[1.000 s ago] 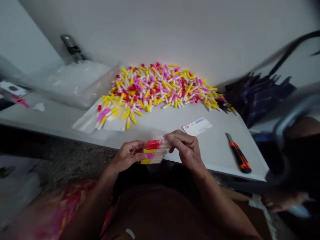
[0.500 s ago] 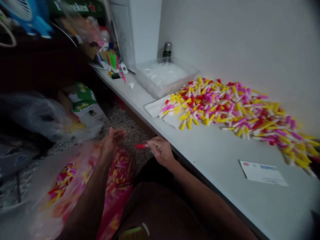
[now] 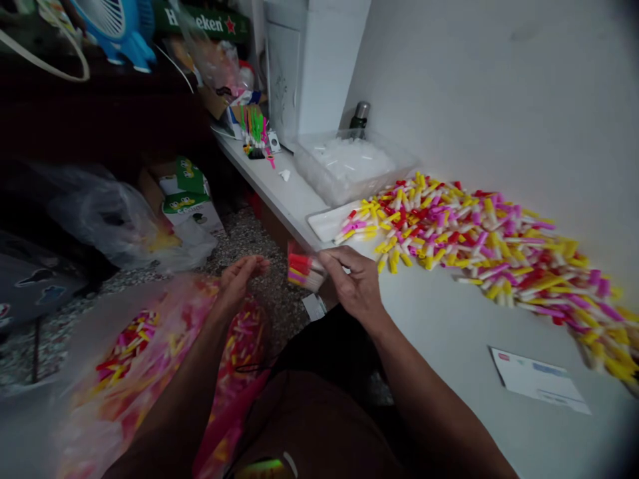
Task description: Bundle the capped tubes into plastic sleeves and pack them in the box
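My right hand point(image 3: 357, 276) is closed on the edge of a small clear packet of colour-ended tubes point(image 3: 303, 269), over the gap beside the table. The tubes are white with red, yellow and pink ends; blur hides finer detail. To the left, apart from the packet, my left hand point(image 3: 243, 274) has its fingers loosely bent, and nothing shows in it. Beneath my left forearm lies a large clear bag point(image 3: 170, 392) full of similar pieces. A long heap of loose colour-ended tubes point(image 3: 449, 226) covers the back of the white table point(image 3: 429, 332).
A clear plastic bin point(image 3: 319, 176) with whitish contents stands beside the heap, a flask point(image 3: 359, 116) behind it. A white card point(image 3: 539, 379) lies on the table at right. An open carton point(image 3: 184, 193) and a plastic bag point(image 3: 114, 219) are on the speckled floor.
My view has shifted, so the table scene sits lower and further right. The packet in my right hand has turned from edge-on to its broad side. My left hand's fingers are more bent.
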Demonstrator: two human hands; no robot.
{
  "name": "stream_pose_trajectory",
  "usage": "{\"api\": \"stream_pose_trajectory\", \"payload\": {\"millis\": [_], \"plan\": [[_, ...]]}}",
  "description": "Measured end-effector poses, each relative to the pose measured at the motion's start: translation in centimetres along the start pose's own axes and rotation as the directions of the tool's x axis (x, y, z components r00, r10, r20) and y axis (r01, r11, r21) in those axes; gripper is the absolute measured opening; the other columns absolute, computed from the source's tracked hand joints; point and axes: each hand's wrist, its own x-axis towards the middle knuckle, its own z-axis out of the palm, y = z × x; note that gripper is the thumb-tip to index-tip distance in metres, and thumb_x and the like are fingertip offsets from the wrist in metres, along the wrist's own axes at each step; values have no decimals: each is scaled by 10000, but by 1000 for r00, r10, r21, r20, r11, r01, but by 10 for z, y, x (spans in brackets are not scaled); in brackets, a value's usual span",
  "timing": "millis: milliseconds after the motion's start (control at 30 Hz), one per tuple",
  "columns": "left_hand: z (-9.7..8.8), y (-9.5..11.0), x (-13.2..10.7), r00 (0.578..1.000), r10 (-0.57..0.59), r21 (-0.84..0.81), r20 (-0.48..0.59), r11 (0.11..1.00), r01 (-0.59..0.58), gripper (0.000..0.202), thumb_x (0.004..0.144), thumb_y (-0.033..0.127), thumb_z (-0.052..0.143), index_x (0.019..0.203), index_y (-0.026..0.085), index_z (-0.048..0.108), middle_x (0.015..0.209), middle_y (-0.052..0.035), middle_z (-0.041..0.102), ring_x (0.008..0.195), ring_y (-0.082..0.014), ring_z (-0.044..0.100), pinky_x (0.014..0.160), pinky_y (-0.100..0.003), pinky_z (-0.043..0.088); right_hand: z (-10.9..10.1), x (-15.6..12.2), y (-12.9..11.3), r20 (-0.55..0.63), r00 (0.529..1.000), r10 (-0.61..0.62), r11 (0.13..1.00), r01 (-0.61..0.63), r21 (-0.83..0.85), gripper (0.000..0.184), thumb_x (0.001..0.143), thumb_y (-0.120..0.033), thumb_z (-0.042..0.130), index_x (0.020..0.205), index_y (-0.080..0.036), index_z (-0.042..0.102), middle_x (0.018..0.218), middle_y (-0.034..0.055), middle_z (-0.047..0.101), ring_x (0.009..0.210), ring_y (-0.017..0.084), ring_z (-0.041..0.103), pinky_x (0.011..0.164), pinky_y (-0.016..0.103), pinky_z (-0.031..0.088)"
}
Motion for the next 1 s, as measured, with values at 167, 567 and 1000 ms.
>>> {"api": "stream_pose_trajectory", "payload": {"millis": [167,567,1000], "plan": [[7,0,4,1000,0,-32,-26,999,0,650,642,727,871,938,155,780,932,-96,817,848,-212,755,890,-352,583,25,-25,34,132,989,71,997,-76,30,348,1004,-443,601,815,-224,795,843,59,764,821,231,702,818,354,546],[46,26,-30,855,-53,231,516,970,-79,506,700,559,892,1042,191,829,1077,-112,818,997,-296,755,922,-383,577,-7,-21,20,70,968,241,961,-248,121,303,927,-482,687,863,-213,813,888,43,790,847,222,705,819,324,539],[82,26,-44,865,124,319,485,897,-307,342,857,527,743,892,206,856,829,-44,811,733,-203,699,697,-290,535,-42,-35,6,166,957,240,954,-264,143,285,921,-459,741,1066,-232,835,981,30,775,887,190,683,813,293,516]]}}
